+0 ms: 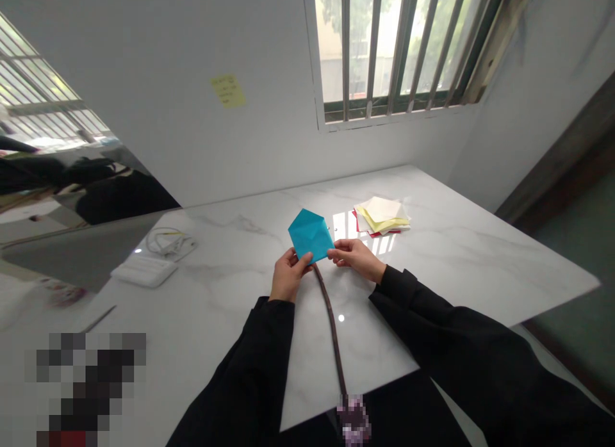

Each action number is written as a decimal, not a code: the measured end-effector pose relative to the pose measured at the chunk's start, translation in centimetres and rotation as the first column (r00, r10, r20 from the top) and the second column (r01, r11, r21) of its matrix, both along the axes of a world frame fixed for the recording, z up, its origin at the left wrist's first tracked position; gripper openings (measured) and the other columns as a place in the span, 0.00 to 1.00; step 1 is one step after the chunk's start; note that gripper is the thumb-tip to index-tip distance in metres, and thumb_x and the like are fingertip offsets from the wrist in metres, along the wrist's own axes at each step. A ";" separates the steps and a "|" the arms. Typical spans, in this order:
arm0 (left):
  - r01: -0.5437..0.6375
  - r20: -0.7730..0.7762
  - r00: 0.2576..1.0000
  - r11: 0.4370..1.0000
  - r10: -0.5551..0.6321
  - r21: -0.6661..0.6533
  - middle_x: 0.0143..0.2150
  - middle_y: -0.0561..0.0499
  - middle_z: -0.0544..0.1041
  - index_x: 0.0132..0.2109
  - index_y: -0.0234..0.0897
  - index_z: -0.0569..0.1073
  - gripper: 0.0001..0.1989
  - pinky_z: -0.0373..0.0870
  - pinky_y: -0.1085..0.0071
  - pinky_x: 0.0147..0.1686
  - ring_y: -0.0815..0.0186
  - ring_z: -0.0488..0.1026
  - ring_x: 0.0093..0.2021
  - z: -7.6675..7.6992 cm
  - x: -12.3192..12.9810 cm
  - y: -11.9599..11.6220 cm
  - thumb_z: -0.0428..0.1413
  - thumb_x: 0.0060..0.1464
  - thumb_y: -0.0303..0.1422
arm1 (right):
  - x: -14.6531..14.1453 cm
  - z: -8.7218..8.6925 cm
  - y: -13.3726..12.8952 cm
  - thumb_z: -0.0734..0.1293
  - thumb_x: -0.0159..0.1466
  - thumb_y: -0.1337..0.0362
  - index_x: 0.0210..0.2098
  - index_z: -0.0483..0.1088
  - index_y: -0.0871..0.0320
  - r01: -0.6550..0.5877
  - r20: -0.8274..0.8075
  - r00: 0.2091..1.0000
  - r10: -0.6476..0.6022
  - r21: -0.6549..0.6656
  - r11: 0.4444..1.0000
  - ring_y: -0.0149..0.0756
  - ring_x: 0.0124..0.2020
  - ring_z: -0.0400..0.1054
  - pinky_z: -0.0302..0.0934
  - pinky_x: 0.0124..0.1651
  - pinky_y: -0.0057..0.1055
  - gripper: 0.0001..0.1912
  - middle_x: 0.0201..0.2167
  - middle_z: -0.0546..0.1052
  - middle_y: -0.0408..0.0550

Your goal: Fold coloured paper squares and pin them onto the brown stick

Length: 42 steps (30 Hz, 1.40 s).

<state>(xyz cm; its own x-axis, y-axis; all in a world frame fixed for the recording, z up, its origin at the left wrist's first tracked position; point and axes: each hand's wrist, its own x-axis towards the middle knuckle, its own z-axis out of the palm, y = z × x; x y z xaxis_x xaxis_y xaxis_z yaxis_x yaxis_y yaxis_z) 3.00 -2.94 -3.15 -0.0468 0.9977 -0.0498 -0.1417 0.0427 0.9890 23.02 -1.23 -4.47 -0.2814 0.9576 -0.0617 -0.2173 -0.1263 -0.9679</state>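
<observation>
A turquoise sheet of folded origami paper [311,234] stands up off the white marble tabletop [456,255], its point upward. My left hand [289,275] pinches its lower left edge, and my right hand [355,258] holds its right corner between the fingers. Black sleeves cover both forearms. A long, dark brown twisted strand [331,332] runs from below the paper towards me, and its lower end is blurred out. To the right of the paper lies a loose stack of cream, yellow and red paper sheets [382,216].
A white flat box [144,271] and a coiled white cable [168,242] lie at the table's left. A large mirror [72,178] stands beyond that side. A barred window [398,50] and a yellow sticky note [228,91] are on the far wall.
</observation>
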 end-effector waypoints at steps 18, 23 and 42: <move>-0.047 0.051 0.998 0.999 0.047 -0.009 0.30 0.53 0.79 0.39 0.34 0.76 0.29 0.72 0.74 0.33 0.69 0.76 0.29 1.0 -0.6 0.1 0.74 0.38 0.52 | 0.5 0.4 0.2 0.80 0.51 0.43 0.28 0.74 0.60 0.049 0.053 0.997 -0.050 0.017 0.999 0.27 0.25 0.63 0.57 0.30 0.28 0.26 0.27 0.78 0.46; 0.032 0.042 0.999 0.999 -0.032 0.006 0.31 0.52 0.80 0.43 0.35 0.77 0.31 0.73 0.72 0.35 0.69 0.77 0.30 1.1 -0.6 0.0 0.76 0.36 0.46 | 0.7 0.5 0.2 0.80 0.51 0.44 0.28 0.73 0.60 0.086 0.001 0.996 -0.086 0.005 0.996 0.25 0.24 0.61 0.55 0.29 0.27 0.26 0.26 0.76 0.45; 0.047 0.071 0.996 0.998 -0.050 0.038 0.42 0.49 0.81 0.54 0.39 0.72 0.34 0.77 0.67 0.38 0.64 0.78 0.37 1.1 -0.4 0.1 0.73 0.41 0.39 | 0.7 0.6 0.0 0.80 0.52 0.44 0.27 0.70 0.59 0.024 -0.026 0.999 -0.024 0.025 0.999 0.26 0.25 0.61 0.56 0.30 0.27 0.26 0.26 0.73 0.43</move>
<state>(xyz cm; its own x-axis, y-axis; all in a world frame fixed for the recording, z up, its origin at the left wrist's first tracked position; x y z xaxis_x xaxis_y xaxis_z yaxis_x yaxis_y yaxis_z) 2.64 -2.83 -2.02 0.0038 0.9999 -0.0152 -0.2110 0.0157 0.9774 23.72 -1.26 -3.82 -0.2596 0.9652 -0.0307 -0.2444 -0.0965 -0.9649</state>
